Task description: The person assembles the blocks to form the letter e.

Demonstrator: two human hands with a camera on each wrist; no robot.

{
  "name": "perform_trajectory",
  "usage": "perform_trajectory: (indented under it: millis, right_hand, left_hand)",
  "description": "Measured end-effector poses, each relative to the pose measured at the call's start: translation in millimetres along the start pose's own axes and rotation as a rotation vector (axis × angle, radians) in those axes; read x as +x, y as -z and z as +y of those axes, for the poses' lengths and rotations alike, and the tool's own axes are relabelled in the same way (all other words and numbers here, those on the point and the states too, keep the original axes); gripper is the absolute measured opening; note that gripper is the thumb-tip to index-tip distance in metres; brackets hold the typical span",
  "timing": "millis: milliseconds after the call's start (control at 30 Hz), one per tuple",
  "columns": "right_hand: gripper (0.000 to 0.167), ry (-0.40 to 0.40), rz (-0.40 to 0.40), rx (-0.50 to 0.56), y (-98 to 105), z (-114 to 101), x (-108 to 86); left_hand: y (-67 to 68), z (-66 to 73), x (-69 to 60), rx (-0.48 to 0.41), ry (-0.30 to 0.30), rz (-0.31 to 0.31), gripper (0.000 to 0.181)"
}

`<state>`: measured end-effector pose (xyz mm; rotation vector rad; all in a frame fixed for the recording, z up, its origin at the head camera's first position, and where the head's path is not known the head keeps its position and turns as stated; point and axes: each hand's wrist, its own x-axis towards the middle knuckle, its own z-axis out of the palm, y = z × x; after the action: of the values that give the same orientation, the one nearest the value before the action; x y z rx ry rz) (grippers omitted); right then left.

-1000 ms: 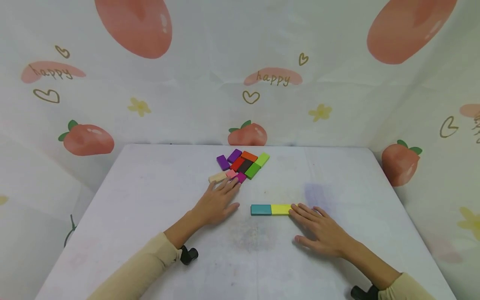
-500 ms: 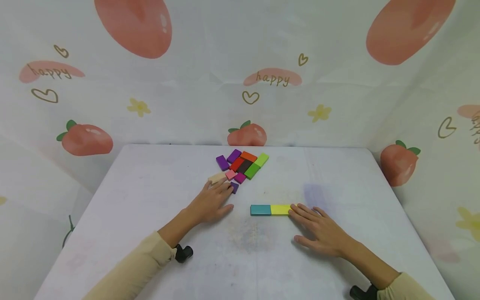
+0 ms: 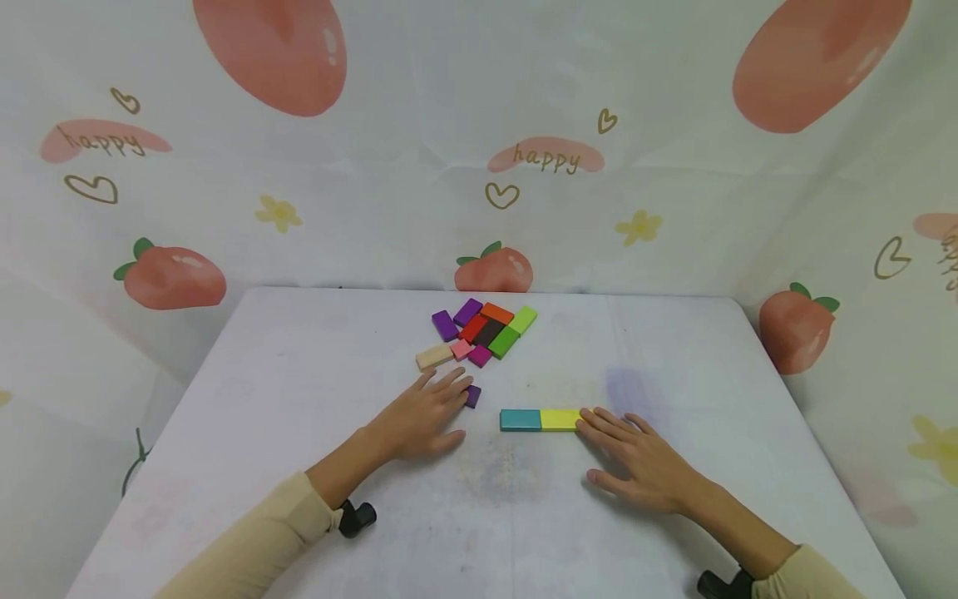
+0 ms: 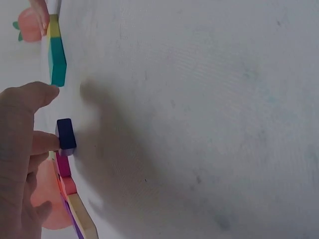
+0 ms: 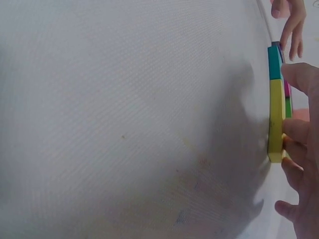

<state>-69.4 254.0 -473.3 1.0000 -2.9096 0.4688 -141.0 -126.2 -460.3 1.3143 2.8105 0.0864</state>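
My left hand [image 3: 422, 420] reaches over the white table with its fingers spread. Its fingertips touch a small dark purple block [image 3: 474, 397], which lies flat just in front of the colored cluster; the left wrist view shows the same dark purple block [image 4: 66, 133] at one fingertip, thumb apart from it. My right hand [image 3: 636, 462] lies with extended fingers on the right end of a yellow block [image 3: 559, 420], hiding that end. A teal block [image 3: 520, 421] sits end to end with the yellow one, forming a straight row.
Behind the left hand lies a cluster of flat blocks: beige [image 3: 435, 357], pink [image 3: 461, 349], magenta [image 3: 480, 356], green [image 3: 505, 341], light green [image 3: 523, 320], dark brown [image 3: 490, 332], red [image 3: 473, 329], orange [image 3: 497, 313] and two purple ones. A printed cloth [image 3: 389, 208] hangs behind the table.
The left hand has drawn back from the cluster toward the person, sliding the dark purple block out with its fingertips. The right hand and the teal-yellow row stay put.
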Motion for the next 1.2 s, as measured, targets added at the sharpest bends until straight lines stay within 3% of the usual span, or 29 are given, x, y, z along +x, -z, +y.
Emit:
perform_trajectory:
  millis: [167, 400, 667, 1200]
  right_hand:
    - [0.068, 0.002, -0.004, 0.01, -1.0, -0.8, 1.3]
    - [0.068, -0.002, -0.003, 0.001, -1.0, -1.2, 1.4]
    - [0.068, -0.005, -0.001, 0.002, 0.3, -1.7, 0.3]
    - [0.068, 0.0, 0.013, -0.023, 0.0, -1.3, -1.2]
  left_hand:
    - [-2.5, 6.1, -5.5, 0.007, -0.028, -0.019, 0.069]
    - [-6.1, 15.3, -5.8, 0.033, -0.09, 0.05, 0.065]
    - [-5.3, 26.1, -3.7, 0.076, -0.134, 0.02, 0.06]
    - [-10.2, 28.5, -2.9, 0.095, -0.135, 0.005, 0.065]
